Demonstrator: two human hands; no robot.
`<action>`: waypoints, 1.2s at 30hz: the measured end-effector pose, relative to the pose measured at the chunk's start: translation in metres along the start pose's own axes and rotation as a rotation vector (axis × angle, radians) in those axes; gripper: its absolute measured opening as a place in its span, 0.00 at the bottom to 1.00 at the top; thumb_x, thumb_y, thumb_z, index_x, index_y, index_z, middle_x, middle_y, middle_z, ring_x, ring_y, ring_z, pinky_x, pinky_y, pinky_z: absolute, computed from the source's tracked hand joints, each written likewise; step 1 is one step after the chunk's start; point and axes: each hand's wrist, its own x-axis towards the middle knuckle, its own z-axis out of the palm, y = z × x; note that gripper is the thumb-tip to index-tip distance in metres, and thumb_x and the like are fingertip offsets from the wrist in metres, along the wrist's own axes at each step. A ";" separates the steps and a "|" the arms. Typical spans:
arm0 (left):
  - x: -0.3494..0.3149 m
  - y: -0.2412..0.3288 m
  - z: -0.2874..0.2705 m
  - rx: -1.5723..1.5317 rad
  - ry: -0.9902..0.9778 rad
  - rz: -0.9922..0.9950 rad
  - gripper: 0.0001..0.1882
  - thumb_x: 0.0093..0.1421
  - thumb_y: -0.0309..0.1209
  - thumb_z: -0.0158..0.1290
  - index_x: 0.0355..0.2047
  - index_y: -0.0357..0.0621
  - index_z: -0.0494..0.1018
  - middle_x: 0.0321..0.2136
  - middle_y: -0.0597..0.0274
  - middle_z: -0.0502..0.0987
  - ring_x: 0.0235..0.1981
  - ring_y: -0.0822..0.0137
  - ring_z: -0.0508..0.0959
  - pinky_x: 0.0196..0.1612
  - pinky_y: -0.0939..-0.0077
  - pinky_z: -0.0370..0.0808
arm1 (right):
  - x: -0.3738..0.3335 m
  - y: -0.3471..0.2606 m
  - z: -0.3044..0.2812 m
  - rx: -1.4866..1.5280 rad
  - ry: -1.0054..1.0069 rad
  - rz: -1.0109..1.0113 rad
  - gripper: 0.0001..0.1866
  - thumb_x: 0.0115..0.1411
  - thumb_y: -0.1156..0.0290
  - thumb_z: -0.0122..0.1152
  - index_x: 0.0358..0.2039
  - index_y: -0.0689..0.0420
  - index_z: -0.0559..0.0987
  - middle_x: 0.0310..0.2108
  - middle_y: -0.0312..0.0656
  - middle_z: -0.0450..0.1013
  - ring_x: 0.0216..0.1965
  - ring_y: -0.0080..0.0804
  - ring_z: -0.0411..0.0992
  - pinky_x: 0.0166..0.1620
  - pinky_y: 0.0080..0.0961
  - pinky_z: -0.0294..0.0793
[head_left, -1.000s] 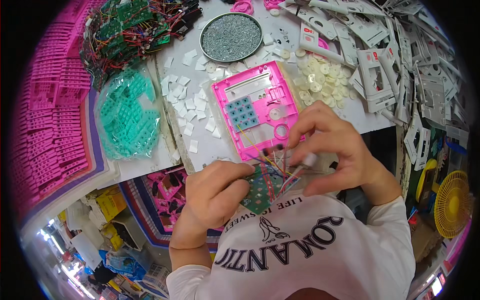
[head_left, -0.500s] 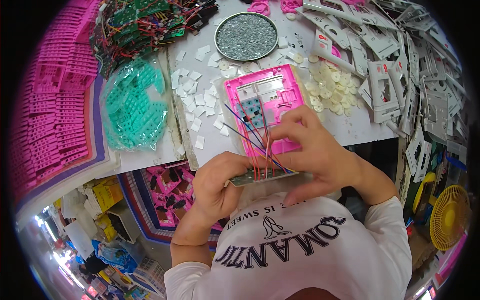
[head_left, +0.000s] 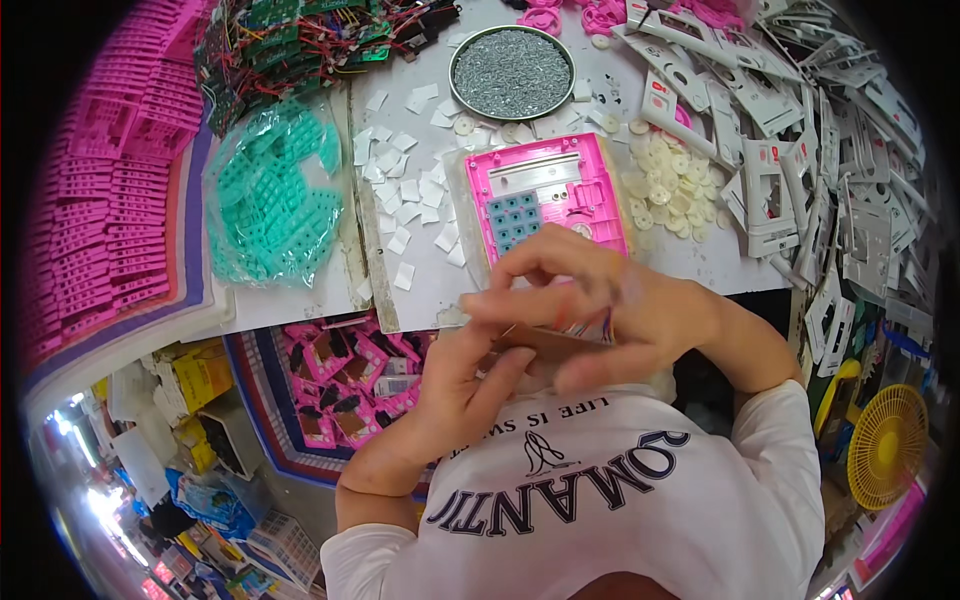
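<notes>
- Moved since 0.5 s ago: right hand [head_left: 625,310] in further left over the board; circuit board [head_left: 550,346] tipped, brown face now showing, wires [head_left: 604,324] mostly hidden behind fingers.
- Left hand [head_left: 470,375]: thumb and fingers pinching the board's left end.
- Right hand: fingers curled, blurred; cannot tell whether they grip board or wires.
- Board: thin, flat, brown, seen at a steep slant; between the 2 hands, just above the shirt [head_left: 600,460].
- Striped crate [head_left: 258,390], below left: pink parts inside.
- Worktable [head_left: 415,314]: front edge runs beside both hands; bare strip at right, below the cream discs [head_left: 680,190].
- Pink casing [head_left: 556,205]: lower edge hidden by right hand; blue-grey keypad [head_left: 514,218] in its left half.
- White squares [head_left: 409,190] crowd the room between casing and teal bag [head_left: 280,205].
- Round dish [head_left: 513,117], beyond: grey metal bits.
</notes>
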 end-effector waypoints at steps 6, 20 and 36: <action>-0.007 -0.006 0.010 -0.198 0.032 -0.291 0.13 0.72 0.24 0.49 0.55 0.35 0.71 0.39 0.61 0.81 0.33 0.78 0.79 0.33 0.81 0.77 | -0.011 -0.028 -0.013 0.124 -0.053 0.513 0.26 0.57 0.70 0.74 0.56 0.62 0.79 0.48 0.50 0.80 0.35 0.27 0.77 0.41 0.26 0.76; -0.001 -0.032 -0.010 -0.968 -0.115 -0.435 0.38 0.72 0.36 0.50 0.75 0.38 0.47 0.69 0.50 0.61 0.73 0.52 0.59 0.63 0.54 0.73 | 0.048 0.031 -0.050 -0.288 0.050 0.616 0.15 0.63 0.71 0.67 0.48 0.64 0.81 0.30 0.39 0.79 0.28 0.19 0.73 0.33 0.23 0.73; 0.010 -0.013 -0.052 0.331 0.099 -0.111 0.16 0.61 0.23 0.60 0.50 0.40 0.77 0.34 0.61 0.81 0.32 0.72 0.79 0.33 0.78 0.73 | 0.064 0.035 -0.048 -0.592 -0.063 0.410 0.16 0.61 0.70 0.68 0.48 0.62 0.81 0.24 0.47 0.76 0.26 0.32 0.74 0.33 0.28 0.72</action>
